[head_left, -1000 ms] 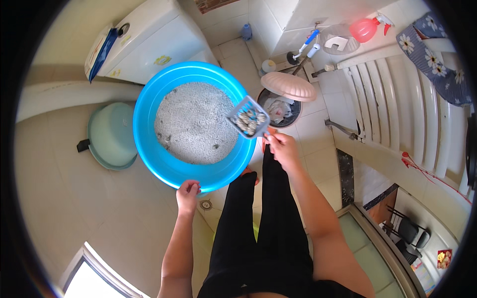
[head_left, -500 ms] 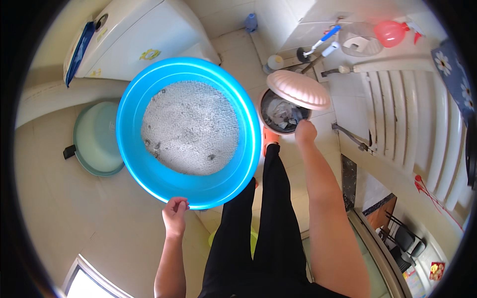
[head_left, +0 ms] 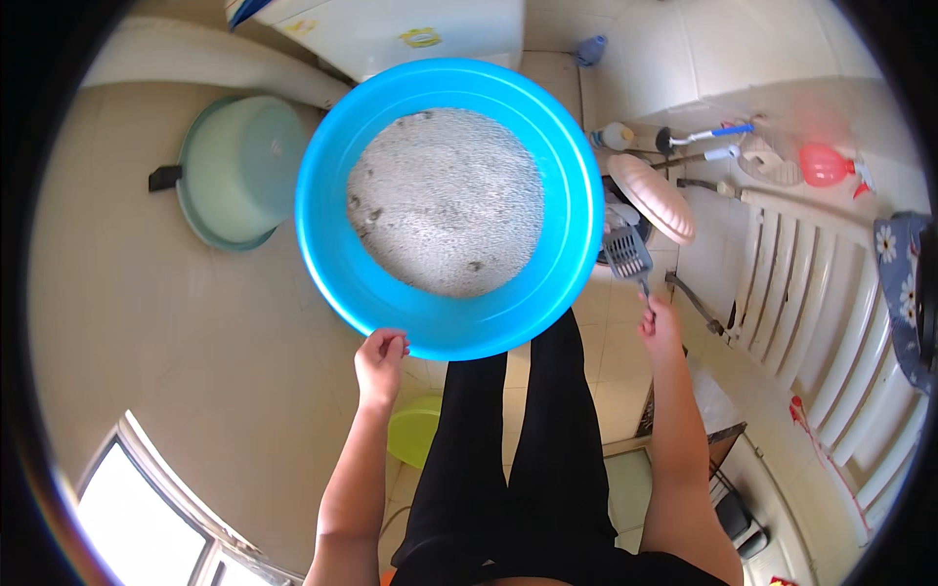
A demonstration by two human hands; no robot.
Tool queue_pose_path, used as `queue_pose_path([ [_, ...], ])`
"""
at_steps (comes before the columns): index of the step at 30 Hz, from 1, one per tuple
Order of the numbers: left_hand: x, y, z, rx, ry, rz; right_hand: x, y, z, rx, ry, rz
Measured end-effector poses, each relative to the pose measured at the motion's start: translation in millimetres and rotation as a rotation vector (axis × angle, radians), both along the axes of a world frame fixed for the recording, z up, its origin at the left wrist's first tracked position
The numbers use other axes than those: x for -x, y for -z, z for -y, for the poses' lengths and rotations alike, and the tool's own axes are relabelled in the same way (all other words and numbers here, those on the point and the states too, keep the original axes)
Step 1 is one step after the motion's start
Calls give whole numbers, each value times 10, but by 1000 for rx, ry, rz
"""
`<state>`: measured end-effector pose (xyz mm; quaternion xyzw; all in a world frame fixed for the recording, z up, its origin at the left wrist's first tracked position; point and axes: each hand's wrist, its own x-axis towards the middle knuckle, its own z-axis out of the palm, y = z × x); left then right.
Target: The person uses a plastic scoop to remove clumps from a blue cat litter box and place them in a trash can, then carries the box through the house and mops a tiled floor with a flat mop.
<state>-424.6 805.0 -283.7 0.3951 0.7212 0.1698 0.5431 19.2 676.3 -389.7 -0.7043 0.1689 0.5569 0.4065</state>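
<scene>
In my right hand [head_left: 661,324] is a grey slotted litter scoop [head_left: 627,254], gripped by its thin handle. Its blade, with nothing visible on it, hangs beside the blue basin's right side. It partly covers a trash bin [head_left: 625,217] holding crumpled bags, whose pink ribbed lid [head_left: 653,198] is tilted up. Pale grey granular litter [head_left: 447,200] with a few dark clumps fills the bottom of the large round blue basin [head_left: 576,205]. My left hand [head_left: 382,359] is closed with fingers curled at the basin's near left rim; nothing shows in it.
A pale green tub [head_left: 244,171] is at the left, and a yellow-green basin [head_left: 414,430] lies lower down near my legs. A white ribbed radiator [head_left: 816,283] lines the right wall, with brushes [head_left: 708,134] and a red spray bottle [head_left: 826,165] near it. A white appliance [head_left: 430,34] stands ahead.
My right hand has drawn back from the bin, bringing the litter scoop into full sight. The view has shifted, and the left hand stays by the basin's rim.
</scene>
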Motion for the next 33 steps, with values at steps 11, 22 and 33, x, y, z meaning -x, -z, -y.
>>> queue_pose_path([
  [11, 97, 7, 262, -17, -174, 111, 1372, -1214, -1135, -424, -1323, 1083],
  [22, 97, 1, 456, 41, -326, 210, 1698, -617, -1519, -256, -1861, 1314],
  [33, 117, -13, 483, 59, -379, 247, 1893, -313, -1526, -271, -1600, 978],
])
